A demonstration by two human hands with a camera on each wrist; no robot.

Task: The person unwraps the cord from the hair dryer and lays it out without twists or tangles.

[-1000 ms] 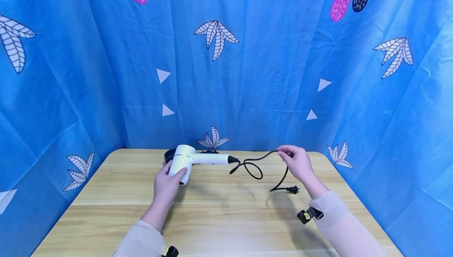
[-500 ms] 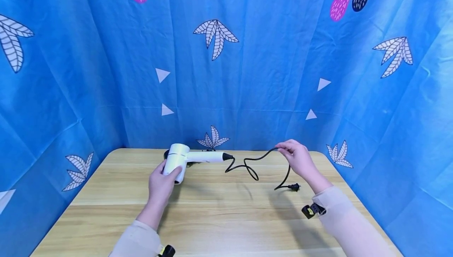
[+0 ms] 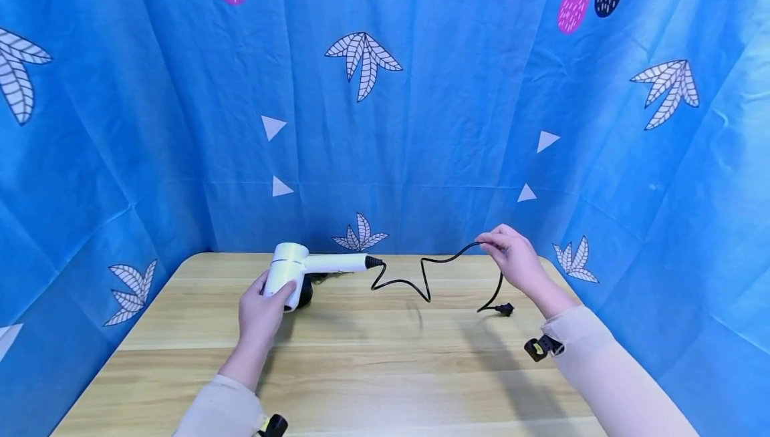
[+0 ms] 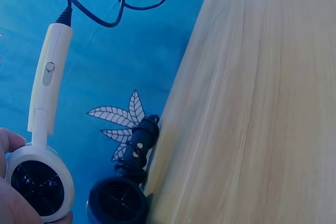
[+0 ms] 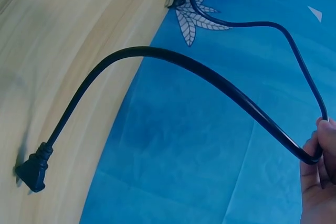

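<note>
A white hair dryer [image 3: 333,263] is gripped around its barrel by my left hand [image 3: 261,313], its handle pointing right. In the left wrist view the dryer handle [image 4: 51,72] has a small switch, and fingers [image 4: 11,141] wrap the round head. From the handle's end a black cord [image 3: 428,280] runs in bends to my right hand [image 3: 514,260], which pinches it between thumb and fingers. Past that hand the cord hangs down to a black plug [image 3: 504,309]. The right wrist view shows the plug [image 5: 32,174] over the wood and fingers [image 5: 311,169] holding the bent cord.
Behind the white dryer, a black hair dryer [image 4: 118,200] with its cord wound round the handle lies near the far edge of the wooden table [image 3: 373,363]. A blue patterned curtain [image 3: 373,150] surrounds the table's back and sides.
My left hand has moved left with the white dryer, uncovering part of the black one. My right hand has moved slightly right and up, and the cord's loop has opened into wider bends.
</note>
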